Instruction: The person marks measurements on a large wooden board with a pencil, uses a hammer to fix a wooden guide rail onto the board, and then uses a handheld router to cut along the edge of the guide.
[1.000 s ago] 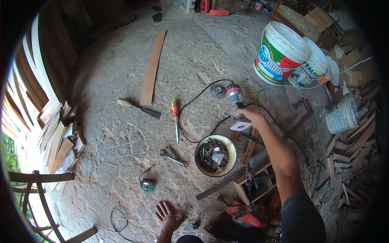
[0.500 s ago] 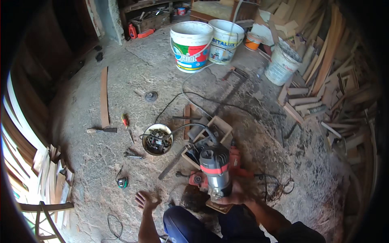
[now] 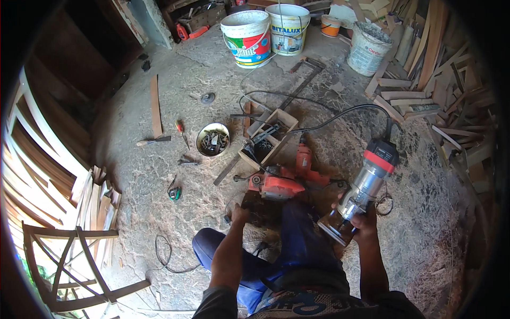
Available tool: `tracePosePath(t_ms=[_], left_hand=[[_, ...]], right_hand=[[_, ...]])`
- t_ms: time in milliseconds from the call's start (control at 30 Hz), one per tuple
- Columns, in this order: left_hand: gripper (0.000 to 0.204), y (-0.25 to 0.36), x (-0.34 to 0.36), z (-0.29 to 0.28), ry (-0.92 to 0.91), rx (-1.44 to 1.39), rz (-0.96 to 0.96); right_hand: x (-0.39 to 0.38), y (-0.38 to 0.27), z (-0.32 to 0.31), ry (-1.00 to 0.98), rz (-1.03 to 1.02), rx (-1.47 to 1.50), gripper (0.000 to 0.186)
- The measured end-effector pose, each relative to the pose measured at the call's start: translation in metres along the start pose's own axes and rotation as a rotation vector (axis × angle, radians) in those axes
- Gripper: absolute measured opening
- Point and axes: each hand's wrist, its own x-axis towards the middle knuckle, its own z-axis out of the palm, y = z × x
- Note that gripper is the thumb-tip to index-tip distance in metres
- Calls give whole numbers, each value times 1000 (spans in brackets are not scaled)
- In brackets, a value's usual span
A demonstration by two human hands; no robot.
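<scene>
My right hand (image 3: 364,223) grips a trim router (image 3: 372,167), a silver body with a black and red top. It is tilted, its clear base pointing down toward my knee. My left hand (image 3: 239,215) is low beside my left knee, with fingers closed; a small dark piece shows beside them, and I cannot make out what they hold. Just beyond that hand lies a red electric planer (image 3: 279,187), with a red drill (image 3: 304,158) against its far side. A wooden box (image 3: 284,119) with compartments holds metal tools behind them.
A small round tub (image 3: 204,152) of metal bits, a screwdriver (image 3: 182,133), a chisel (image 3: 154,141) and a green tape measure (image 3: 174,193) lie left of centre. Paint buckets (image 3: 245,40) stand at the back. Wood offcuts (image 3: 406,95) fill the right side. The router's black cord (image 3: 340,115) arches over the floor.
The router has swung right and away from my lap in my right hand, tilting over. My left hand has moved right toward the planer and gone from spread fingers to closed.
</scene>
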Motion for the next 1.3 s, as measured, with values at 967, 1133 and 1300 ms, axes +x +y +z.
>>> tracePosePath(t_ms=[967,1133,1300], left_hand=[[28,82,-198,-221,60,-1506,363],[42,95,-240,-208,-504,-1882,380],[52,102,-256,-144,472,-831,877]], right_hand=[[35,101,99,-60,5,390,57],[29,110,96,-126,-16,345,58],[16,104,104,-148,110,476,58]])
